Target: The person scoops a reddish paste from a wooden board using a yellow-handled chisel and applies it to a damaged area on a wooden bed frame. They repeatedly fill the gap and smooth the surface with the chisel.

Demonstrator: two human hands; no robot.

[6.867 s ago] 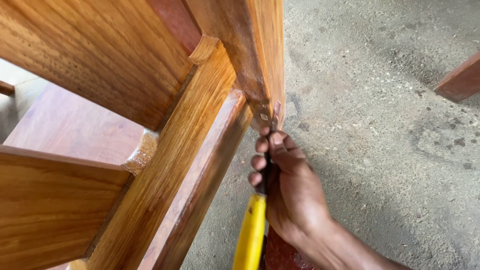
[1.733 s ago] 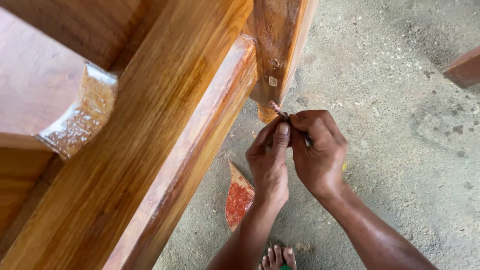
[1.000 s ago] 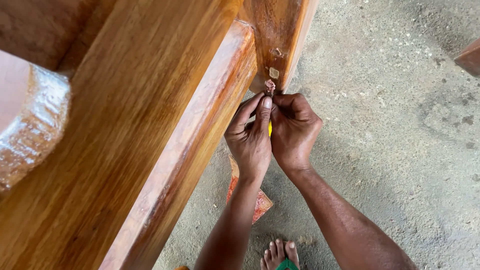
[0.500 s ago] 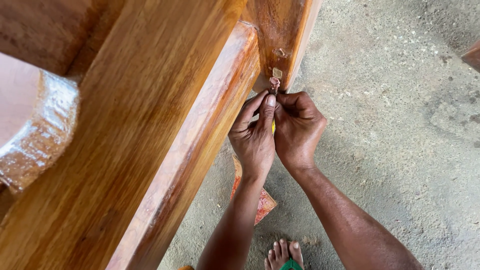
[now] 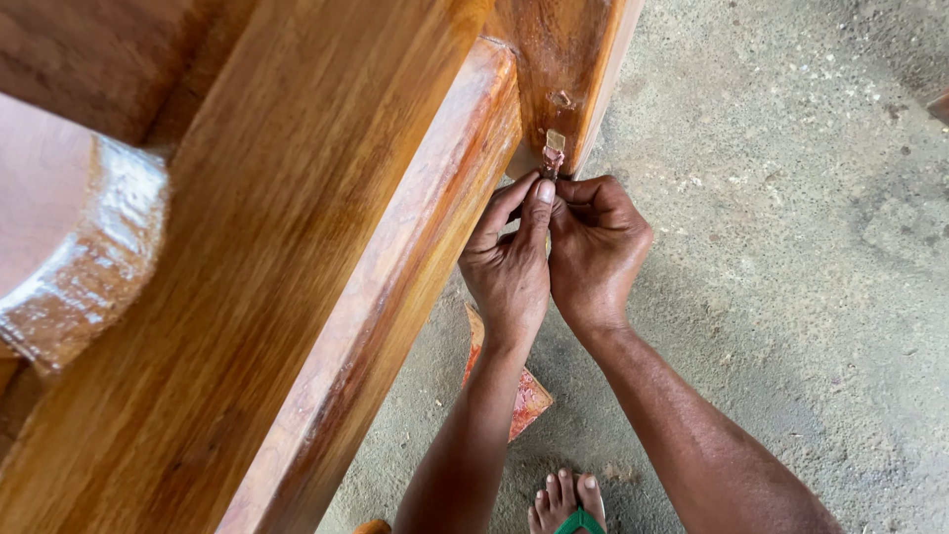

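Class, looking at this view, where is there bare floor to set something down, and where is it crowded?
Bare grey concrete floor lies right of the right hand and forearm. It is crowded where both hands, left hand included, meet at the varnished wooden leg, and near the reddish wood scrap.

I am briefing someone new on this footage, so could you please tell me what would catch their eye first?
First, the left hand and right hand pressed together at centre, pinching a small reddish piece against the wooden leg. Next, the glossy wooden frame filling the left side. Below, a red wood scrap lies on the concrete floor.
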